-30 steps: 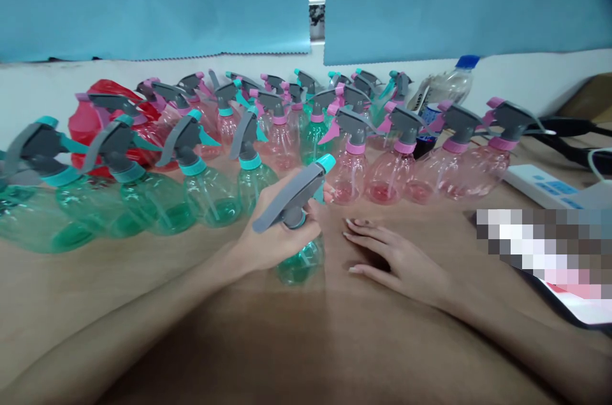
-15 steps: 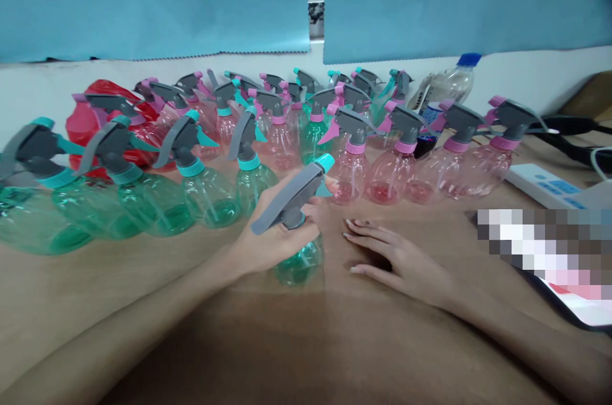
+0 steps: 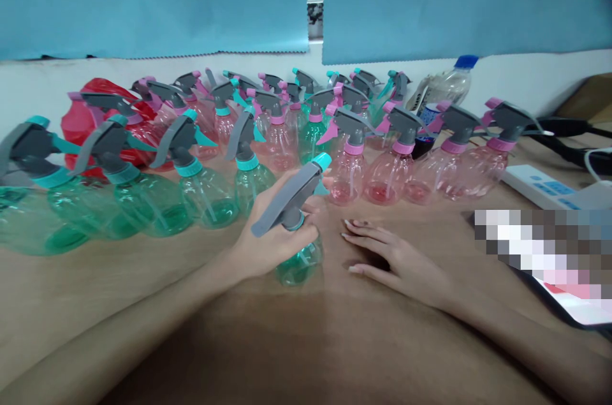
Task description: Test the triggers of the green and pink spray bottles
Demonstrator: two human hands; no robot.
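Observation:
My left hand [image 3: 268, 233] is wrapped round the neck of a green spray bottle [image 3: 300, 261] with a grey and turquoise trigger head. That bottle is at the middle of the table, its nozzle pointing away to the upper right. Part of its neck and trigger is hidden by my fingers. My right hand [image 3: 394, 258] lies on the table to the right of the bottle, fingers stretched and holding nothing. Close beyond the left hand stands another green spray bottle [image 3: 253, 182]. Nearest beyond the right hand is a pink spray bottle [image 3: 348, 178].
Several green bottles line the left and several pink ones the right, with mixed rows behind. A red plastic bag [image 3: 102, 99] lies back left. At right are a clear bottle with a blue cap [image 3: 454, 83], a white power strip [image 3: 540, 185] and a phone-like device [image 3: 564, 309].
The view has shifted very slightly. Both hands and the held spray bottle stay in nearly the same place.

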